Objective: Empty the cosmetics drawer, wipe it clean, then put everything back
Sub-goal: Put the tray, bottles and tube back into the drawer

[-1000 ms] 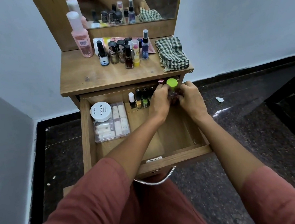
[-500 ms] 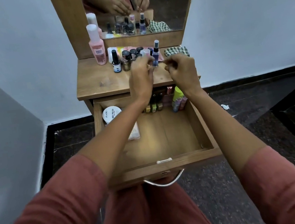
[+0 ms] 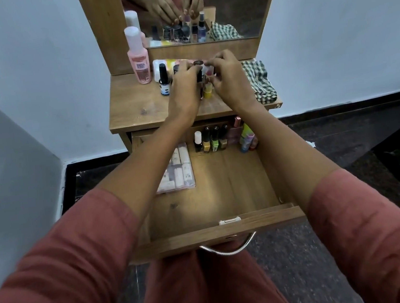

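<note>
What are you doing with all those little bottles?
A person is emptying the open drawer of a dressing table. The left hand and the right hand both hold small bottles among the others standing on the tabletop. Nail polishes and a clear packet are still in the drawer. The checked cloth lies at the tabletop's right end.

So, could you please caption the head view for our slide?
Left hand grips a dark bottle, right hand pinches a small bottle over the dresser top; nail polishes line the drawer.
</note>
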Action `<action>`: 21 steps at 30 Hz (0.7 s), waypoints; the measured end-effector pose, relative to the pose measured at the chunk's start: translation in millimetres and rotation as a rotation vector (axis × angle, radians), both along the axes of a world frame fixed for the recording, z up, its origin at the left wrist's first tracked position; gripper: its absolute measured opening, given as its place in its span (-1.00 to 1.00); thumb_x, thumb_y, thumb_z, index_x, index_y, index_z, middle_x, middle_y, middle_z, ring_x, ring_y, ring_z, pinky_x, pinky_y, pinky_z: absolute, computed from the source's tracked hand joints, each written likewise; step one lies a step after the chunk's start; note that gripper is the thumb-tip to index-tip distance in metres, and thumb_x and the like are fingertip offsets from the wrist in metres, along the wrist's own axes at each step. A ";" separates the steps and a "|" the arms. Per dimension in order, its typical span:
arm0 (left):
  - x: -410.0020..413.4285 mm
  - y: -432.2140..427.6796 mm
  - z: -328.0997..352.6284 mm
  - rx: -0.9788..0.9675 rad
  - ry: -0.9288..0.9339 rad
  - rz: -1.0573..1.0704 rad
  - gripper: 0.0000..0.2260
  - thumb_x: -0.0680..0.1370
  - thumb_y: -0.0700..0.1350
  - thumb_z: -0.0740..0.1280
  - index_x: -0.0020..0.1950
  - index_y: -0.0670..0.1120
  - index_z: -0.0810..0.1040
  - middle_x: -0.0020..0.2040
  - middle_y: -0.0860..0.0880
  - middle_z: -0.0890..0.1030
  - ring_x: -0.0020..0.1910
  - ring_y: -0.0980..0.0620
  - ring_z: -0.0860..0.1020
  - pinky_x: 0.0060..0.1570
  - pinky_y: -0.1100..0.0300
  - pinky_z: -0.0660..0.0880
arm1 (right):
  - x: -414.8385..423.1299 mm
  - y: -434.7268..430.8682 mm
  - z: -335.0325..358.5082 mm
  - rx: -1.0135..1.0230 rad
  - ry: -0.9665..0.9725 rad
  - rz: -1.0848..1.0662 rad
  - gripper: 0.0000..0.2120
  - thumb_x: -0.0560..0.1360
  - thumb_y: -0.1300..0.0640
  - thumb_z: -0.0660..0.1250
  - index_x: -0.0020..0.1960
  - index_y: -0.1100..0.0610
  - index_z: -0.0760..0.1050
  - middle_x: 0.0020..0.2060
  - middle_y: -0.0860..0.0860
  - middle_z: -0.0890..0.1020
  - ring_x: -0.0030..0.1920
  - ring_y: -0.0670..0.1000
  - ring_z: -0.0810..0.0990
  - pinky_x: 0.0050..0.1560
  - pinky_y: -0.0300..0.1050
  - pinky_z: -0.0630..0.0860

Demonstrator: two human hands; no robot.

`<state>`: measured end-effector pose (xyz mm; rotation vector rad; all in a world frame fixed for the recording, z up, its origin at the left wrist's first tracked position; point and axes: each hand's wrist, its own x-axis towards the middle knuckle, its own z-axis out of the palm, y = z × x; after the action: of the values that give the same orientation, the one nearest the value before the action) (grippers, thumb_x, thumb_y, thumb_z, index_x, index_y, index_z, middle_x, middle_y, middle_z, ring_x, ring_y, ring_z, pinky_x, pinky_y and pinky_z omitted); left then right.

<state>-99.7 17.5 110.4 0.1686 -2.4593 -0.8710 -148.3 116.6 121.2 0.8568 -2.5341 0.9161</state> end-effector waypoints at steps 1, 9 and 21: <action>1.4 0.1 0.9 0.001 0.002 0.007 -0.70 0.51 -0.34 0.22 0.22 -0.21 0.49 0.17 -0.16 0.49 0.11 -0.04 0.49 0.06 0.19 0.47 | -0.2 -0.1 1.2 -0.021 -0.007 0.001 -0.76 0.46 0.36 0.24 0.11 0.33 0.51 0.03 0.19 0.53 0.01 0.07 0.52 0.03 -0.16 0.48; 13.2 4.0 4.1 0.084 0.017 0.023 -0.77 0.50 -0.36 0.23 0.08 -0.21 0.57 0.04 -0.14 0.61 0.00 0.00 0.58 -0.02 0.21 0.52 | 12.0 12.9 6.0 -0.131 -0.055 0.016 -0.84 0.43 0.38 0.29 0.00 0.32 0.54 -0.14 0.15 0.61 -0.15 -0.04 0.51 -0.15 -0.33 0.42; 46.0 39.2 -6.4 0.187 -0.053 -0.117 -0.80 0.49 -0.32 0.30 0.09 -0.20 0.58 0.05 -0.12 0.62 -0.01 0.03 0.57 -0.04 0.33 0.46 | 50.5 63.8 5.9 -0.035 -0.099 0.027 -0.77 0.43 0.34 0.35 0.08 0.33 0.56 -0.02 0.22 0.64 -0.03 0.10 0.60 -0.01 -0.26 0.47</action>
<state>-53.7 56.8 104.1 0.1160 -2.4547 -1.1618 -97.8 180.4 127.1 0.8572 -2.5876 1.0324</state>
